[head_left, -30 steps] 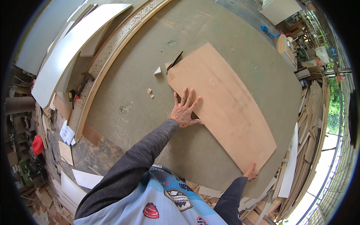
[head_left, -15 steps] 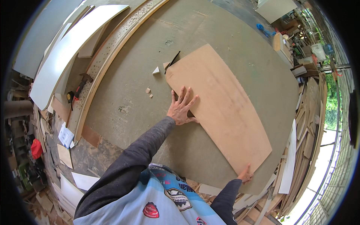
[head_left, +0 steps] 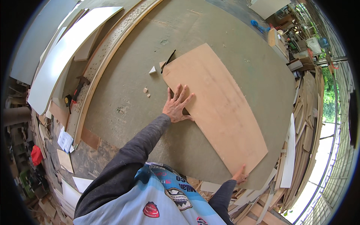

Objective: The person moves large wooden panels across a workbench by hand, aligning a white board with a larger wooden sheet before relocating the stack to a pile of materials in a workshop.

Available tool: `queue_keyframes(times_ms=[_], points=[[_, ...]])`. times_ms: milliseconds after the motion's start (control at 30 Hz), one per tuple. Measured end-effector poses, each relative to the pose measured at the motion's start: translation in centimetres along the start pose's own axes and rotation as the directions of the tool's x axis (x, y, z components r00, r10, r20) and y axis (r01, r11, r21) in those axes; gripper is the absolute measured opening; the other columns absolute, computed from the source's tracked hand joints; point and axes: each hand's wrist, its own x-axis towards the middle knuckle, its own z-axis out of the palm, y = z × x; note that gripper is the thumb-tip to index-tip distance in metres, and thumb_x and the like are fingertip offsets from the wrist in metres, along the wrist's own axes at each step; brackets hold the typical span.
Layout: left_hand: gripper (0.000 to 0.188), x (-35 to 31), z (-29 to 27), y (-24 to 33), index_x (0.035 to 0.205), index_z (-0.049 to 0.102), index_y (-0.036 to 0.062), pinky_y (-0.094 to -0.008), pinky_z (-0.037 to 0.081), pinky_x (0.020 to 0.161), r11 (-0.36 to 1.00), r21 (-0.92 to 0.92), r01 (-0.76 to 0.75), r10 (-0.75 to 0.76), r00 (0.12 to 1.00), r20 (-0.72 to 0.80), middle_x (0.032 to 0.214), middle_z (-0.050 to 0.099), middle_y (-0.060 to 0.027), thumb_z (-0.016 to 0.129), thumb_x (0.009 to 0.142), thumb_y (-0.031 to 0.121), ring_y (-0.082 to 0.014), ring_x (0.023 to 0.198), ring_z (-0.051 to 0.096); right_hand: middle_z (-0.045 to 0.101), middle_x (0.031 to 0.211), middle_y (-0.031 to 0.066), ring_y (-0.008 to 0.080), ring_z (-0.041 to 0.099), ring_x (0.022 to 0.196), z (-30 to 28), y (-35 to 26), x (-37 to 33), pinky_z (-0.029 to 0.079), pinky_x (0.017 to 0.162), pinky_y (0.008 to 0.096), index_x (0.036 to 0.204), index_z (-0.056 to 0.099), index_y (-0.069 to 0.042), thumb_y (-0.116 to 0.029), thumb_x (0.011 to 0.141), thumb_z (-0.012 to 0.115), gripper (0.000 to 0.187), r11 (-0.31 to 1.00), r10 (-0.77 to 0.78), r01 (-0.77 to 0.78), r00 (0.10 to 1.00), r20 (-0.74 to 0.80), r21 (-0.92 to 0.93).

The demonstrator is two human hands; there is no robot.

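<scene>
A tan plywood panel [head_left: 221,105] with one curved long edge lies flat on the grey-green work surface. My left hand [head_left: 175,107] rests with fingers spread over its straight edge, fingertips on the face and thumb along the side. At the panel's near right corner, my right hand [head_left: 240,175] grips the end, one finger stretched over the top; its remaining fingers are partly hidden. A thin dark strip [head_left: 168,61] sticks out by the far left corner. Beside that lie a small white triangular piece [head_left: 152,70] and little wood scraps [head_left: 145,90].
Left of the panel runs a long curved wooden form [head_left: 112,39], bearing a hammer [head_left: 80,88] and a tape measure [head_left: 68,99]. A glossy white curved panel [head_left: 69,56] stands beyond it. Stacked wood offcuts [head_left: 305,112] line the right side.
The view has shifted slightly, so everything sits a little further left. Both hands keep their places on the panel, and the panel shows no clear movement.
</scene>
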Motion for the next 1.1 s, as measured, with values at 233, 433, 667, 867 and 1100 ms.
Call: queue_keyframes(times_ms=[233,433,667,867,1100], points=[[0.119,-0.1,-0.3,-0.7,0.152,0.016,0.0281,-0.0704,0.002,0.109,0.999,0.011,-0.038,0.038,0.999,0.014,0.159,0.004,-0.0139,0.058,0.056,0.085,-0.0378,0.146,-0.005,0.034,0.141,0.0248,0.0453,0.030,0.131,-0.6,1.4,-1.9,0.022,0.099,0.0708,0.143,0.038,-0.008,-0.084,0.069,0.050,0.107,0.999,0.031,-0.032,0.999,0.009,0.020],[0.120,-0.2,-0.5,-1.2,0.152,0.016,0.0287,-0.0677,0.001,0.111,0.998,0.005,-0.066,0.066,0.998,0.015,0.159,0.003,-0.0118,0.057,0.056,0.086,-0.0355,0.146,-0.005,0.036,0.140,0.0236,0.0430,0.029,0.131,-0.9,2.2,-3.7,0.022,0.100,0.0681,0.143,0.039,-0.009,-0.085,0.068,0.051,0.107,0.995,0.096,-0.096,0.995,-0.010,0.015],[0.119,-0.3,-0.7,-1.3,0.152,0.015,0.0275,-0.0674,0.001,0.111,0.997,0.006,-0.072,0.072,0.997,0.025,0.159,0.004,-0.0129,0.055,0.057,0.086,-0.0357,0.146,-0.006,0.038,0.139,0.0213,0.0414,0.031,0.129,-0.4,2.9,-3.9,0.025,0.098,0.0650,0.140,0.043,-0.008,-0.082,0.068,0.054,0.104,0.996,0.093,-0.093,0.995,-0.047,-0.006],[0.117,-0.4,-0.2,-0.2,0.152,0.016,0.0249,-0.0697,0.001,0.109,0.999,0.012,-0.035,0.035,0.999,0.016,0.159,0.001,-0.0150,0.055,0.060,0.086,-0.0392,0.145,-0.007,0.038,0.139,0.0194,0.0392,0.033,0.128,0.3,1.0,-0.4,0.028,0.096,0.0616,0.140,0.044,-0.009,-0.079,0.070,0.056,0.099,1.000,0.030,-0.030,0.998,-0.047,-0.004],[0.116,-0.2,1.0,0.9,0.152,0.017,0.0227,-0.0714,0.000,0.108,1.000,0.015,0.019,-0.019,0.999,-0.033,0.158,0.001,-0.0181,0.051,0.062,0.087,-0.0409,0.145,-0.007,0.040,0.138,0.0193,0.0383,0.035,0.126,1.3,-1.9,3.4,0.029,0.095,0.0613,0.137,0.047,-0.009,-0.079,0.069,0.056,0.098,0.999,-0.051,0.052,0.997,-0.057,0.003]])
